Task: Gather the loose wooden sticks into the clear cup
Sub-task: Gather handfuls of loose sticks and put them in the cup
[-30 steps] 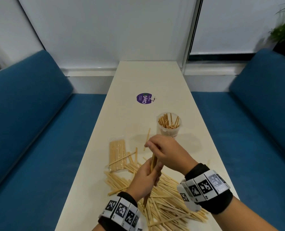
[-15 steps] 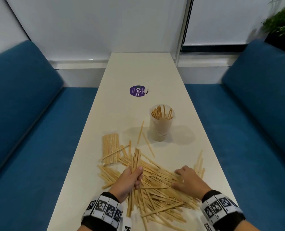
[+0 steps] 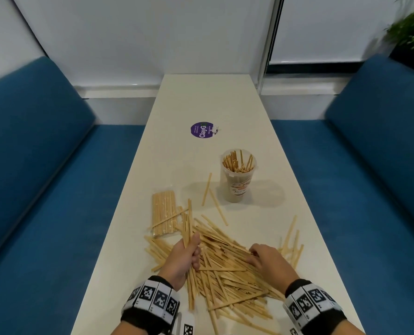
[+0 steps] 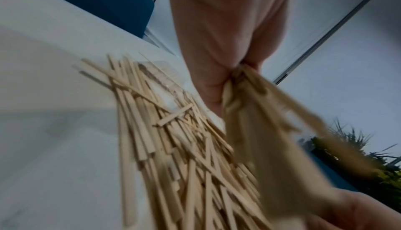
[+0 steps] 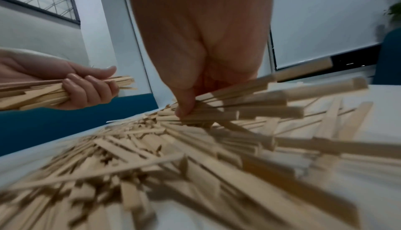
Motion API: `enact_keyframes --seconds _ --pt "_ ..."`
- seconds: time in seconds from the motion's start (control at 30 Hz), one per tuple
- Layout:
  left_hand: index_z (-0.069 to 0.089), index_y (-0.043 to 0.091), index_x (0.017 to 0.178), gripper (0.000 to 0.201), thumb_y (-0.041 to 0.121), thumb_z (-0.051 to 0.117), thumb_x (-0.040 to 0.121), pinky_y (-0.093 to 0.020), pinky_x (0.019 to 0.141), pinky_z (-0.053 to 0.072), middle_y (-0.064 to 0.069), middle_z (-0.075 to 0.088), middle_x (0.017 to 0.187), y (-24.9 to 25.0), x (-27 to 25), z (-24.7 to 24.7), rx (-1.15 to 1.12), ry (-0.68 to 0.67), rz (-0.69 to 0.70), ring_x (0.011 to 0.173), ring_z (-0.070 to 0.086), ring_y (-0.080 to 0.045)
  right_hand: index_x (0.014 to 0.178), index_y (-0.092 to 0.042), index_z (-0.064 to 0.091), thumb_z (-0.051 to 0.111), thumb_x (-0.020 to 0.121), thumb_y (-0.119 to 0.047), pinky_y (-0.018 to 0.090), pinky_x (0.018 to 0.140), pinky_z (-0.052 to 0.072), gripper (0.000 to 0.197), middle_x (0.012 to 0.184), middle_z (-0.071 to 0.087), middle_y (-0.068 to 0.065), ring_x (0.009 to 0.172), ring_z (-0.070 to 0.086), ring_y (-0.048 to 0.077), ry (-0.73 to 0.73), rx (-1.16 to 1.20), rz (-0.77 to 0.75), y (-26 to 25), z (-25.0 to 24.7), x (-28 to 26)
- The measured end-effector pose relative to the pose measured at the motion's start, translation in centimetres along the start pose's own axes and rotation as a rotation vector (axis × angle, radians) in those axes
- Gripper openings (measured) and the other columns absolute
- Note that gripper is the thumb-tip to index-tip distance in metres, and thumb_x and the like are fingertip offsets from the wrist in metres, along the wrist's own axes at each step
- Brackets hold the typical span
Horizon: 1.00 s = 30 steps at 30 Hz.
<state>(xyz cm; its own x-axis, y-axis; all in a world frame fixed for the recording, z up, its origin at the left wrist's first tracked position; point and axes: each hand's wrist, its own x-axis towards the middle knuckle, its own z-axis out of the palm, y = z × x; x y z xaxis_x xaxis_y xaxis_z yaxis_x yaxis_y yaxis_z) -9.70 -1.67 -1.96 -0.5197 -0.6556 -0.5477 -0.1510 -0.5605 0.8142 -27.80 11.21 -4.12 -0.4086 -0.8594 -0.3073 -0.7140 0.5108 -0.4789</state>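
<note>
1. The left hand (image 3: 183,258) grips a bundle of wooden sticks (image 3: 189,228); the right hand (image 3: 266,259) seems to pinch sticks in the pile (image 3: 225,274).
2. Light, stiff and slippery, they suit mid-length bunching.
3. Farther off stands the part-filled clear cup (image 3: 238,176).

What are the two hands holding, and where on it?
The left hand grips a bundle of sticks around its middle. The right hand pinches a few sticks off the pile, near their ends.

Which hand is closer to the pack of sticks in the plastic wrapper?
Left. The left hand, gripping a bundle of sticks, sits just below the wrapped pack. The right hand is across the loose pile, farther away.
</note>
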Motion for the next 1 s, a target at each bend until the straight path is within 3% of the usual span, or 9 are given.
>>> enact_keyframes --seconds 0.17,0.27,0.33,0.5,0.63,0.77,0.87,1.0 --pt "0.050 0.018 0.100 0.023 0.038 0.053 0.089 -0.018 0.046 0.031 0.004 0.032 0.061 1.3 -0.1 0.9 -0.030 0.050 0.078 0.047 0.028 -0.006 0.092 -0.017 0.064 0.060 0.090 -0.028 0.014 0.068 0.044 0.011 0.083 0.065 -0.005 0.080 0.060 0.011 0.088 0.169 0.037 0.0 -1.4 -0.3" --pt "0.049 0.012 0.113 0.041 0.042 0.058 0.086 -0.020 0.049 0.032 0.006 0.034 0.059 1.0 0.5 1.3 0.025 0.038 0.078 0.048 0.029 -0.007 0.081 -0.020 0.064 0.063 0.088 -0.023 0.011 0.059 0.043 0.008 0.076 0.065 -0.008 0.074 0.061 0.010 0.127 0.302 0.078 -0.1 -2.7 -0.5" --pt "0.048 0.008 0.119 0.049 0.042 0.060 0.085 -0.021 0.049 0.033 0.009 0.041 0.059 0.7 0.8 1.6 0.063 0.031 0.076 0.049 0.031 -0.008 0.084 -0.019 0.067 0.063 0.088 -0.023 0.011 0.059 0.042 0.007 0.078 0.067 -0.007 0.074 0.060 0.007 0.139 0.349 0.093 -0.1 -3.4 -0.6" --pt "0.053 0.013 0.094 0.031 0.040 0.062 0.083 -0.020 0.047 0.034 0.005 0.041 0.061 0.6 0.7 2.2 0.130 -0.012 0.074 0.048 0.032 -0.008 0.089 -0.016 0.069 0.064 0.087 -0.024 0.010 0.058 0.039 0.010 0.079 0.068 -0.003 0.074 0.059 0.006 0.166 0.418 0.121 -0.1 -4.5 -1.0" --pt "0.051 0.011 0.091 0.032 0.037 0.065 0.083 -0.020 0.045 0.035 0.005 0.046 0.064 0.6 1.1 1.9 0.102 0.028 0.063 0.047 0.033 -0.008 0.089 -0.019 0.069 0.064 0.087 -0.025 0.012 0.060 0.042 0.008 0.080 0.069 -0.004 0.079 0.062 0.008 0.187 0.463 0.121 -0.1 -5.4 -1.6" --pt "0.049 0.012 0.082 0.029 0.035 0.067 0.083 -0.020 0.044 0.034 0.007 0.044 0.055 0.7 1.6 1.5 0.075 0.057 0.080 0.046 0.033 -0.009 0.086 -0.024 0.068 0.064 0.087 -0.026 0.010 0.061 0.044 0.004 0.080 0.071 -0.005 0.079 0.064 0.008 0.206 0.497 0.082 -0.2 -6.5 -2.2" --pt "0.048 0.012 0.086 0.030 0.035 0.067 0.082 -0.022 0.049 0.036 0.004 0.045 0.064 0.9 1.5 1.8 0.126 0.058 0.115 0.050 0.035 -0.010 0.087 -0.022 0.069 0.064 0.086 -0.025 0.015 0.065 0.045 0.006 0.079 0.071 -0.005 0.078 0.065 0.010 0.206 0.535 0.062 -0.7 -7.1 -2.2" --pt "0.052 0.019 0.098 0.038 0.043 0.072 0.074 -0.026 0.063 0.042 0.002 0.051 0.073 1.7 1.5 2.5 0.311 0.027 0.204 0.063 0.049 -0.012 0.087 -0.021 0.069 0.065 0.086 -0.024 0.011 0.062 0.045 0.005 0.078 0.072 -0.004 0.075 0.066 0.008 0.201 0.585 0.031 -1.8 -7.3 -1.9"
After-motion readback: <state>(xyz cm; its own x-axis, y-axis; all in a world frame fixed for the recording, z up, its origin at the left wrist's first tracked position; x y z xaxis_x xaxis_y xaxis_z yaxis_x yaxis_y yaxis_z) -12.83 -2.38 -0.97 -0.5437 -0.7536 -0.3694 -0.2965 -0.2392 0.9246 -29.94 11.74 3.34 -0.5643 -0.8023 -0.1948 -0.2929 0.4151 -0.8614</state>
